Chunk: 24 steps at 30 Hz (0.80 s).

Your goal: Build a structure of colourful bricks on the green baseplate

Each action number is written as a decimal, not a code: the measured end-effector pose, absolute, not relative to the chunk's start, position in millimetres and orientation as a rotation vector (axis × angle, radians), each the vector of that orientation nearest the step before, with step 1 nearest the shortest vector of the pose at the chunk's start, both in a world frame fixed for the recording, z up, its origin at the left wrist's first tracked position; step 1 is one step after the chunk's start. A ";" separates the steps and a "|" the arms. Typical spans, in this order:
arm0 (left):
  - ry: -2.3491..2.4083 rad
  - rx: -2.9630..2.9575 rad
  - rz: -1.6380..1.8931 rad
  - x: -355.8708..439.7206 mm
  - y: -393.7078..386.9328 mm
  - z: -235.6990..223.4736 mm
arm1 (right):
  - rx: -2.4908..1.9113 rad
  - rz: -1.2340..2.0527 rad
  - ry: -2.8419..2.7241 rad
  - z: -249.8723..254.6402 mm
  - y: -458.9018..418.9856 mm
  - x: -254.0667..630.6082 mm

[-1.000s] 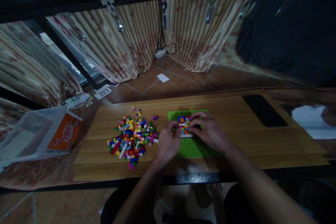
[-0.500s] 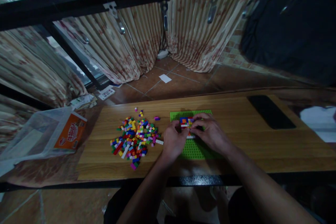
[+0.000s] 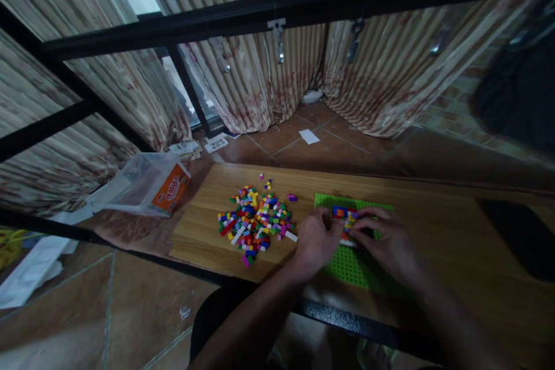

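A green studded baseplate [image 3: 353,269] lies on the wooden bench, carrying a small multicoloured build of toy bricks [image 3: 344,212] in blue, red, yellow, orange and white. My left hand [image 3: 318,237] is closed at the build's left side, thumb and fingers against the bricks. From the right, my right hand [image 3: 385,240] pinches at the build's right edge, its fingertips close to the left thumb. The fingers partly cover the bricks, so which single brick each one touches is hidden. Left of the plate spreads a loose pile of small coloured toy bricks [image 3: 258,217].
The wooden bench top [image 3: 195,231] has a dark edge bar. A black flat rectangular object [image 3: 515,237] lies at its right end. Beyond the left end stands a clear plastic bin [image 3: 143,185] with an orange label. A black metal rail [image 3: 243,8] crosses before striped curtains [image 3: 381,69].
The view has swung to the left, so bench, bricks and hands appear farther right and tilted. Both hands stay at the brick build with little visible change.
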<state>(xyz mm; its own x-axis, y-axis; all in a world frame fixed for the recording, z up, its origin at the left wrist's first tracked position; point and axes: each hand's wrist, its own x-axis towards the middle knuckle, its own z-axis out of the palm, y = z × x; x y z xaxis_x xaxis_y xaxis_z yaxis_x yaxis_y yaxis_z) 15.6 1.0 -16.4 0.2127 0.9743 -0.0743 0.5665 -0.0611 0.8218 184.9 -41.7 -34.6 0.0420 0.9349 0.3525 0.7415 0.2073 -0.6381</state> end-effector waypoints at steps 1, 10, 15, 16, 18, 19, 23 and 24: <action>1.486 1.763 0.677 10.0 7.5 -13.0 | -1.570 0.349 -1.745 -31.9 -41.7 185.4; 1.696 2.395 0.390 -38.2 68.0 -17.0 | -1.643 0.428 -1.663 -13.8 -44.9 182.8; 1.708 2.397 0.293 -31.6 67.8 -21.0 | -1.639 0.413 -1.677 -11.8 -46.1 181.4; 1.714 2.383 0.314 -30.0 65.8 -19.0 | -1.634 0.403 -1.676 -10.4 -46.3 180.4; 1.667 2.280 0.440 -26.4 59.1 -13.2 | -1.618 0.370 -1.657 -7.1 -46.9 177.5; 1.584 2.170 0.535 -24.2 54.2 -9.9 | -1.603 0.352 -1.647 -5.3 -47.4 175.5; 1.021 1.375 0.761 -14.8 27.6 2.0 | -1.517 0.338 -1.632 1.5 -49.9 164.2; 0.904 1.170 0.758 -13.2 20.9 4.3 | -1.492 0.344 -1.630 2.7 -50.4 161.0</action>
<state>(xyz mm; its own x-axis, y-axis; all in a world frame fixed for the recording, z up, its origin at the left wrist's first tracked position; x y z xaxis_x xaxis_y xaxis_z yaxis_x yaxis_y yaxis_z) -13.2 20.9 4.3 0.4499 0.8724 -0.1912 -0.0367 0.2320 0.9720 161.0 -50.4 2.7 0.1025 0.9074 0.4076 0.6656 0.2420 -0.7060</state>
